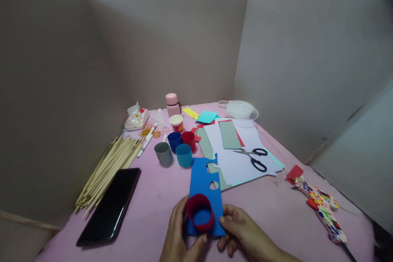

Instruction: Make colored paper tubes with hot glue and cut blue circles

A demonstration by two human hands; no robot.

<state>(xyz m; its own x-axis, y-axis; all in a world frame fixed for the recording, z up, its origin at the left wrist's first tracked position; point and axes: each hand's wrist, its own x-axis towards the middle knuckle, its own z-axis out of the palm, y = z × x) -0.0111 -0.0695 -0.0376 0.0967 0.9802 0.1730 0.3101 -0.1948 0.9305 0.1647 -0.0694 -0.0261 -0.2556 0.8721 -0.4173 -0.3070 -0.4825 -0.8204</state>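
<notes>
A red paper ring (199,211) stands on the near end of a blue sheet (204,184) that has cut-out holes. My left hand (178,233) curls round the ring's left side, thumb against its front. My right hand (242,233) pinches the blue sheet's near right corner. Both hands are at the table's near edge.
Grey, dark blue, red and teal paper rings (176,149) stand beyond the sheet. Black scissors (254,157) lie on white paper to the right. A black phone (112,204) and a bundle of wooden sticks (107,168) lie at left. A pink bottle (172,104) and paper cup (177,123) stand behind. A patterned object (322,206) lies far right.
</notes>
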